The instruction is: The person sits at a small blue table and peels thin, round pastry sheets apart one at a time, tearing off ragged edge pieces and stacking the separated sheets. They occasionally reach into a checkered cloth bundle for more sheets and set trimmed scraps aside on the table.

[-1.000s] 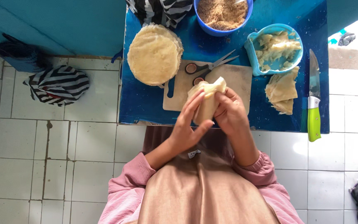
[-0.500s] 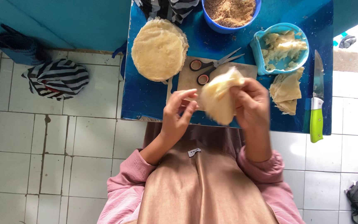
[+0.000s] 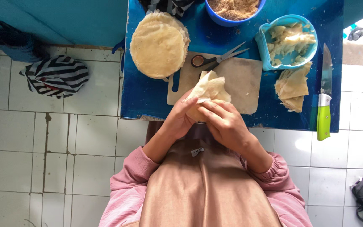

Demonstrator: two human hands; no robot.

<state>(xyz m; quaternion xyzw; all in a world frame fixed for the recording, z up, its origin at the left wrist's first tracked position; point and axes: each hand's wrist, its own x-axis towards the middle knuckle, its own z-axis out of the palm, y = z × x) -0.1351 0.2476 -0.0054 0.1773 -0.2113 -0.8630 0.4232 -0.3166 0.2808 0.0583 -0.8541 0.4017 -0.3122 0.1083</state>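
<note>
Thin pale dough wrapper (image 3: 209, 90) being pinched by left hand (image 3: 180, 120) and right hand (image 3: 225, 124), both closed | judged light, limp, tearable | edges best being gripped.

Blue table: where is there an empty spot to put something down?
On the blue table, the clearest patch is the near left corner, below the stack of round wrappers and left of the cutting board. The board's right half is bare too. It is crowded at the back and right: crumb bowl, filling tub, folded wrappers, knife.
</note>
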